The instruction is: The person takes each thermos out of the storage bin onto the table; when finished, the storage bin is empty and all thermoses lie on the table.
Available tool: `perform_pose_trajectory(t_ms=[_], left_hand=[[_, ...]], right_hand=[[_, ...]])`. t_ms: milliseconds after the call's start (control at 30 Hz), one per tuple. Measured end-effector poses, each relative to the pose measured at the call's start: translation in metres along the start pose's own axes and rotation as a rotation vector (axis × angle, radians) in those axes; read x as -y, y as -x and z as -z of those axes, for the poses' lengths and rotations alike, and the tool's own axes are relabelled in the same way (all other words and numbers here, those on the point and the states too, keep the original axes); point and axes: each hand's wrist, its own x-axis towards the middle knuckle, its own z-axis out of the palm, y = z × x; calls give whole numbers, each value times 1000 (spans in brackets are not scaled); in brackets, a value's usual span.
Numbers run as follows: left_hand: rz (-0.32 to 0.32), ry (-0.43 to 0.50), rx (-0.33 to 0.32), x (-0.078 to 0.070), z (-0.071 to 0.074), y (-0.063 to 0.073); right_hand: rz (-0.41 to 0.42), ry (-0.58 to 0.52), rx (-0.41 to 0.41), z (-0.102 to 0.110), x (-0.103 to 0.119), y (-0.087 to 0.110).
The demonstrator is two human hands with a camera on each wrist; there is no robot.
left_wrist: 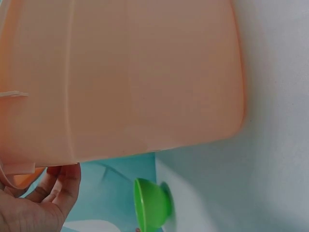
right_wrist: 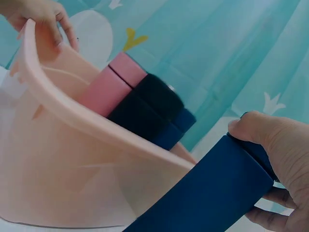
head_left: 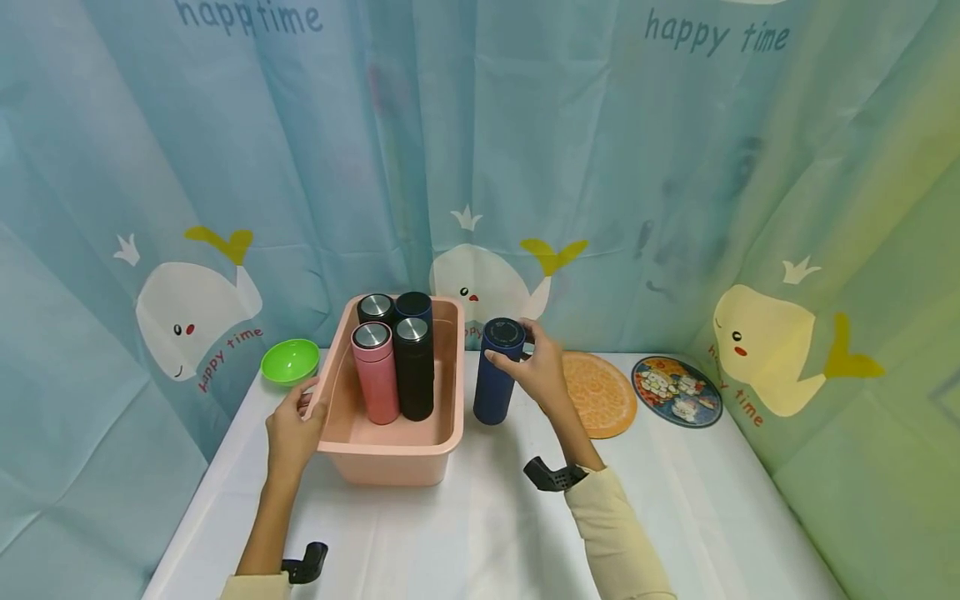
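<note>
My left hand (head_left: 295, 429) grips the left rim of a pink plastic tub (head_left: 390, 468). Inside the tub stand a pink thermos (head_left: 377, 379) and a black thermos (head_left: 416, 379) in front. Behind them are a dark thermos with a silver-topped lid (head_left: 376, 307) and a navy one (head_left: 415, 306), both partly hidden. Just right of the tub, my right hand (head_left: 542, 373) holds a navy thermos (head_left: 493, 385) upright around its lid end, thumb on the near side. Whether its base touches the table cannot be told. In the right wrist view, this thermos (right_wrist: 207, 188) overlaps the tub's rim.
A green bowl (head_left: 289, 362) sits behind the tub's left side. To the right lie a round orange mat (head_left: 600, 396) and a round patterned mat (head_left: 677, 392) on the white table (head_left: 480, 533). A blue curtain (head_left: 360, 167) hangs along the back edge.
</note>
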Motion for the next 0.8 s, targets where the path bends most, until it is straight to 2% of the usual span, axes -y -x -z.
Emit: perform_pose_trajectory(t_ms=[500,800], left_hand=[[24,3,4,1,-1,-1],[31,0,14,1,0,-1]], right_hand=[[-66,19,19,-17,-11,7],[-57,12,14,-22,-13,10]])
